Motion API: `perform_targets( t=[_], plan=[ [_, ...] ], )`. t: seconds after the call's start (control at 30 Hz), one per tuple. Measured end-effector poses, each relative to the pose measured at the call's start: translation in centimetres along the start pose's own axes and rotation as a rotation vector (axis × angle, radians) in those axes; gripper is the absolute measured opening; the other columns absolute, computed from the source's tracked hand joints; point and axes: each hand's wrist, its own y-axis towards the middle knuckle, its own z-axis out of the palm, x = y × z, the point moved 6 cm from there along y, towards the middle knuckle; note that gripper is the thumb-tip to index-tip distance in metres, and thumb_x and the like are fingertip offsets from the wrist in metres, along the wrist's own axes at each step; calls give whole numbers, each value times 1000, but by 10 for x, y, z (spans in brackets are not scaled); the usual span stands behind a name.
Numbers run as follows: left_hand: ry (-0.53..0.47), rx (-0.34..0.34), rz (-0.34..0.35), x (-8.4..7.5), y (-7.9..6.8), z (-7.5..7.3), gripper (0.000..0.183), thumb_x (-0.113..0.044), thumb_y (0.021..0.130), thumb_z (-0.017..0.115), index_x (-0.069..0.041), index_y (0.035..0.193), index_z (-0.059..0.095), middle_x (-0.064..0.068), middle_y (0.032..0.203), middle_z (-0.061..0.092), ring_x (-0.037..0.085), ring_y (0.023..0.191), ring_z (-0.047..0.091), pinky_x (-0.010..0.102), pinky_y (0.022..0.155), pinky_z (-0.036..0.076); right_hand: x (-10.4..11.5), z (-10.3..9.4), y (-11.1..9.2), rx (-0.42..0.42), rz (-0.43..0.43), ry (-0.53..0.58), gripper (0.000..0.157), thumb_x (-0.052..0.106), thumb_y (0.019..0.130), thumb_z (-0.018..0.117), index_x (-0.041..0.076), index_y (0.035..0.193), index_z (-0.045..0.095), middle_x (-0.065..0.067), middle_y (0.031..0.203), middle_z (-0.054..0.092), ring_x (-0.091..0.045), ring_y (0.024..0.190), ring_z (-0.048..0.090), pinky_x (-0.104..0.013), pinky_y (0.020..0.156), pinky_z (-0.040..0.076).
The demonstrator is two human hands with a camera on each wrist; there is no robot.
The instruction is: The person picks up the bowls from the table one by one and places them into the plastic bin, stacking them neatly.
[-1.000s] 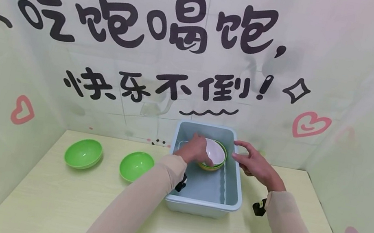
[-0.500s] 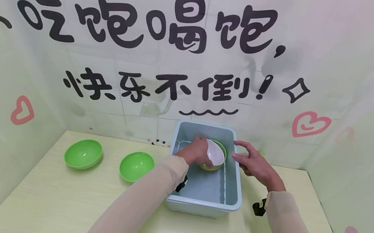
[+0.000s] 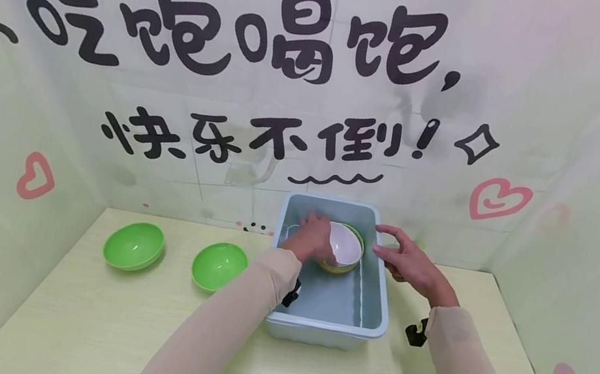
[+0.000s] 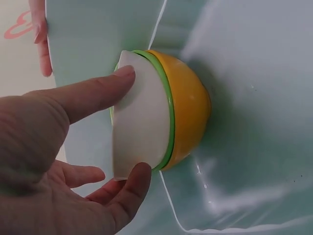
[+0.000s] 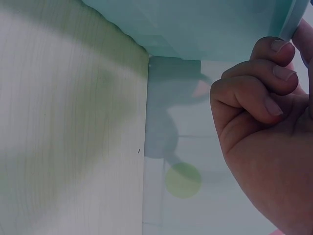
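Observation:
In the head view, a blue-grey plastic bin (image 3: 326, 326) stands on the table, with nested bowls leaning against its right inner wall. The innermost is a white bowl (image 4: 142, 117), then comes a green bowl (image 4: 169, 105), and a yellow-orange bowl (image 4: 190, 110) is outermost. My left hand (image 3: 315, 240) reaches into the bin and grips the white bowl, thumb and fingertips on opposite sides of its outer wall. My right hand (image 3: 412, 266) holds the bin's right rim; in the right wrist view several of its fingers (image 5: 259, 83) are curled beside the outer wall.
Left of the bin, two more green bowls, one farther left (image 3: 134, 246) and one nearer the bin (image 3: 219, 266), rest upright on the pale wooden table (image 3: 75, 321). Close behind is a printed wall (image 3: 214, 199), and side walls flank the table.
The fingers of my left hand have shifted slightly on the white bowl, and the hand has edged a little left since half a second ago. My right hand stays at the rim.

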Motion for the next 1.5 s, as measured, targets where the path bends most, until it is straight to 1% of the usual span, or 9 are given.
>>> perform_targets(
  t=[0.2, 0.4, 0.67, 0.87, 1.0, 1.1, 1.3, 1.37, 1.5],
  plan=[
    [55, 4, 14, -1, 0, 0, 77, -29, 77, 90, 3, 137, 53, 22, 137, 48, 31, 122, 50, 40, 107, 51, 2, 1, 0, 6, -9, 7, 64, 41, 102, 60, 23, 156, 31, 1, 64, 37, -13, 55, 32, -24, 54, 31],
    [17, -4, -11, 0, -1, 1, 81, -24, 75, 91, 3, 139, 50, 24, 139, 44, 32, 119, 55, 41, 105, 53, 3, 1, 1, 5, -11, 4, 64, 41, 102, 60, 22, 156, 31, 1, 65, 37, -13, 55, 33, -24, 54, 31],
    [-3, 6, -52, 0, -5, 0, 84, -27, 76, 90, -1, 144, 47, 22, 141, 42, 33, 120, 54, 44, 105, 52, 1, 2, 2, 4, -5, 2, 65, 42, 101, 61, 23, 156, 31, 1, 64, 37, -14, 55, 32, -25, 54, 31],
    [-55, -8, -34, 0, -7, -6, 83, -30, 80, 87, -4, 146, 45, 20, 142, 43, 34, 125, 48, 47, 107, 49, -1, 4, 2, 7, 0, 10, 65, 43, 101, 61, 23, 156, 31, 0, 65, 37, -14, 55, 32, -25, 54, 31],
    [-103, -33, 21, -6, -9, -15, 86, -31, 84, 83, -5, 153, 39, 18, 152, 43, 32, 135, 45, 45, 115, 44, -1, 4, 1, 8, 3, 14, 65, 43, 101, 61, 23, 156, 31, 0, 65, 37, -14, 55, 32, -25, 54, 31],
    [-149, -55, 71, -14, -12, -25, 86, -32, 86, 79, -8, 157, 36, 15, 158, 41, 29, 140, 43, 42, 119, 41, 0, 2, -1, 1, 7, 21, 65, 42, 101, 61, 23, 155, 31, 0, 65, 37, -14, 54, 31, -25, 53, 31],
    [-246, -99, 130, -26, -20, -45, 83, -32, 89, 77, -11, 157, 36, 14, 149, 45, 27, 124, 54, 42, 111, 49, 1, 0, -2, -8, 17, 20, 66, 45, 101, 61, 25, 156, 30, 0, 64, 37, -15, 54, 32, -25, 54, 32],
    [-275, -116, 138, -27, -22, -51, 81, -31, 88, 78, -11, 156, 37, 13, 148, 47, 27, 124, 56, 42, 109, 50, 1, 1, -1, -7, 20, 20, 66, 46, 101, 61, 25, 156, 30, 0, 65, 37, -15, 54, 32, -25, 54, 32],
    [-304, -158, 165, -28, -28, -62, 79, -28, 88, 78, -9, 155, 40, 11, 147, 53, 26, 130, 57, 40, 109, 51, 0, 2, -1, -8, 22, 27, 66, 46, 101, 60, 26, 156, 30, 0, 64, 37, -15, 54, 32, -25, 53, 32]
  ],
)
